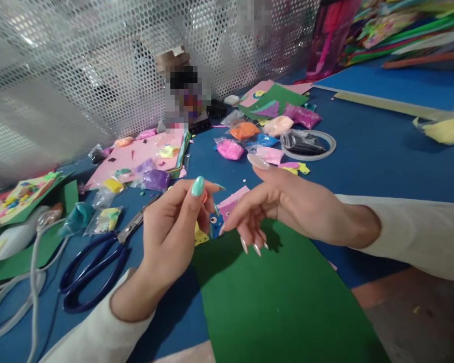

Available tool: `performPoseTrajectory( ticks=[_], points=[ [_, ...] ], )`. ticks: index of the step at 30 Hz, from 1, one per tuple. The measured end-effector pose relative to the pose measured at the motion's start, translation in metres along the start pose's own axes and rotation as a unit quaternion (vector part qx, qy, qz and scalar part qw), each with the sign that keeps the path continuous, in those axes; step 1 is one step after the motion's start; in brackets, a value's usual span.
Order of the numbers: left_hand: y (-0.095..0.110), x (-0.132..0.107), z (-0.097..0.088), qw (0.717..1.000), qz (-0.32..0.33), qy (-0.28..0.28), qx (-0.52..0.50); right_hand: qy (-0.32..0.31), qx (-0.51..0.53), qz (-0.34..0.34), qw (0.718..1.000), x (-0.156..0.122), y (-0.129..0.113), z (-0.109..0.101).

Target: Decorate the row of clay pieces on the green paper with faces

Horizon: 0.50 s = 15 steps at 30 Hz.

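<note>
My left hand (174,229) is closed in a pinch, with a small orange-red bit (205,198), probably modelling clay, just showing between thumb and fingers. To its right, my right hand (287,201) hangs with thumb and fingers apart, nothing visible in it. Both hands are above the top edge of a green sheet (276,302). Partly hidden behind the fingers are a blue piece with a googly eye (214,220), a pink-purple paper piece (232,199) and a yellow dotted piece (201,235).
Blue-handled scissors (94,272) lie left of my left hand, beside a white cord (34,282). Clay packets, such as a pink one (230,149) and a purple one (156,180), lie beyond. A perforated metal panel (109,65) borders the blue table (366,166).
</note>
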State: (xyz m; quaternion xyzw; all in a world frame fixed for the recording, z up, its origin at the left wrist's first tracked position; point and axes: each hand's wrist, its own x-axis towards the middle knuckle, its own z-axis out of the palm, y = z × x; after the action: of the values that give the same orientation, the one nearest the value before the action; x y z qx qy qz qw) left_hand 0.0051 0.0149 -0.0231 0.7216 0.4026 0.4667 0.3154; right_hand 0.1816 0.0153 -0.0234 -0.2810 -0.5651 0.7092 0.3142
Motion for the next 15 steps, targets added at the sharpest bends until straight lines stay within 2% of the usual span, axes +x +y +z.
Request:
performPoseTrajectory(
  ticks=[4,9,13,15],
  points=[
    [-0.0028,-0.0015,-0.0005,0.999,0.019,-0.041,0.028,-0.003,-0.006,-0.024,1.0,0.0028,0.0005,0.0028],
    [-0.0022,-0.0015,-0.001,0.994,0.032,-0.103,0.013,0.005,-0.096,-0.084,0.992,0.0012,0.003,0.0077],
    [0.0011,-0.0023,-0.0019,0.983,-0.02,-0.17,-0.069,0.013,-0.174,-0.131,0.976,-0.0021,0.0031,0.0079],
    [0.0023,-0.0039,-0.0027,0.978,-0.039,-0.171,-0.113,0.008,-0.198,-0.135,0.971,-0.0028,0.0023,0.007]
  ],
)
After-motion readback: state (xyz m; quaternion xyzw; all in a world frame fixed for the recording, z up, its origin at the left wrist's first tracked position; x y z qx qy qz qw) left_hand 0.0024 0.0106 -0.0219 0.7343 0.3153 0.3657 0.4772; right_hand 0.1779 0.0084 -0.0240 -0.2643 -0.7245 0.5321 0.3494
